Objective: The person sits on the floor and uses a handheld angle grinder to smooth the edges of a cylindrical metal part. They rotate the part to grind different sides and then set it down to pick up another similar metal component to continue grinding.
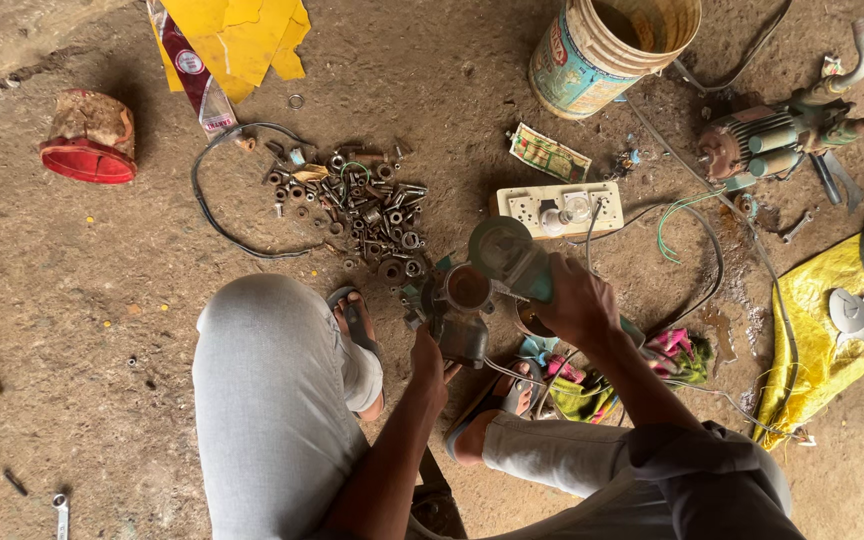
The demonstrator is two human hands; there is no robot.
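Teal and grey, the angle grinder (512, 262) sits gripped in my right hand (577, 305), fingers wrapped tight round its body, disc end pointing away from me. My left hand (430, 365) closes on a dark metal housing (460, 318) with a round, rusty opening, held just above the dirt floor (82, 270) between my sandalled feet, the grinder's head right beside it. A scatter of nuts and bolts (367, 205) lies just beyond the left foot. Past the grinder rests a cream switchboard (557, 208); farther off stand a plastic bucket (612, 50) and a greasy motor (782, 140).
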